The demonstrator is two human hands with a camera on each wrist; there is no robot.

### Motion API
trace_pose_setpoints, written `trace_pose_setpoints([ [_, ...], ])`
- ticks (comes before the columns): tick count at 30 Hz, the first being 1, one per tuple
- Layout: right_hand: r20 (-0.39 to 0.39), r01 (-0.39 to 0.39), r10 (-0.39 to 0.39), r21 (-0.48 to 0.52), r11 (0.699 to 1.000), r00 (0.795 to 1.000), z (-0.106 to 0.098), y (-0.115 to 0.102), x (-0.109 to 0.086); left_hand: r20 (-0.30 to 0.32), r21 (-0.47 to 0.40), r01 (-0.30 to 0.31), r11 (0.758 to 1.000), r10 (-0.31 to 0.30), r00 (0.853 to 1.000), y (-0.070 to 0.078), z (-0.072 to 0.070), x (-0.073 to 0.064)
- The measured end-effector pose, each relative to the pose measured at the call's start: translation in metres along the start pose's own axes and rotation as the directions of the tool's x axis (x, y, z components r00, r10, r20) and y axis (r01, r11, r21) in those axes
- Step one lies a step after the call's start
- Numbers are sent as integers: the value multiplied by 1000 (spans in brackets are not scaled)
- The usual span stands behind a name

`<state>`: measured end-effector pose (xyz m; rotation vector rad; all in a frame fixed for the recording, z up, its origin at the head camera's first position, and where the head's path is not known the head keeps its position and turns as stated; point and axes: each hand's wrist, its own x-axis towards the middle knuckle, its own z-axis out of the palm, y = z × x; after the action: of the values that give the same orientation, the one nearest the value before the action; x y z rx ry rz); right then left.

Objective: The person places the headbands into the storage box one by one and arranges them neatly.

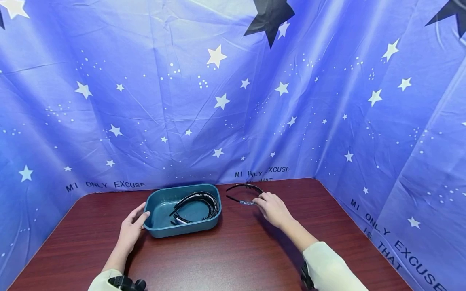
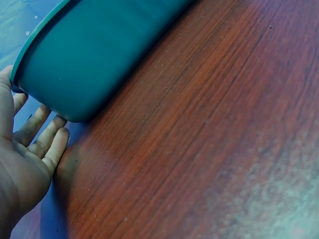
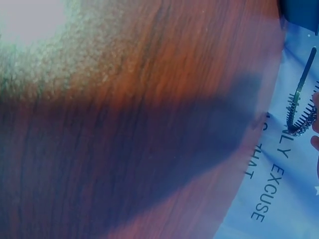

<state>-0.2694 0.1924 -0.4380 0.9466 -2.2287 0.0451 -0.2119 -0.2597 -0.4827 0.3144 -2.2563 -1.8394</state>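
A dark teal plastic basin (image 1: 182, 230) with rounded corners stands towards the back of the table. My left hand (image 1: 132, 228) grips its left end, thumb on the rim; in the left wrist view the other fingers (image 2: 59, 144) spread by the outer wall. Inside the basin several black headbands (image 1: 212, 204) lie nested at the right side, one with a whitish patch. To the right of the basin, my right hand (image 1: 274, 210) pinches a black toothed headband (image 1: 247, 203) with a glittery section, its ends pointing left towards the basin. Only fingertips (image 3: 316, 142) show in the right wrist view.
The reddish-brown wood-grain table (image 1: 204, 262) has its back edge against a blue cloth backdrop (image 1: 189, 121) with stars and lettering. More of this cloth (image 1: 400, 161) hangs along the right side. The right arm casts a shadow on the table.
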Motion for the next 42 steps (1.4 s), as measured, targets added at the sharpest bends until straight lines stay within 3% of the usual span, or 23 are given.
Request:
trace_pose_setpoints([
  [17, 3, 28, -28, 17, 999, 1000, -6, -6, 13, -1, 17, -6, 1000, 6, 1000, -1, 0, 0],
  [42, -81, 91, -88, 28, 995, 993, -6, -18, 30, 13, 20, -16, 1000, 16, 1000, -1, -1, 0],
])
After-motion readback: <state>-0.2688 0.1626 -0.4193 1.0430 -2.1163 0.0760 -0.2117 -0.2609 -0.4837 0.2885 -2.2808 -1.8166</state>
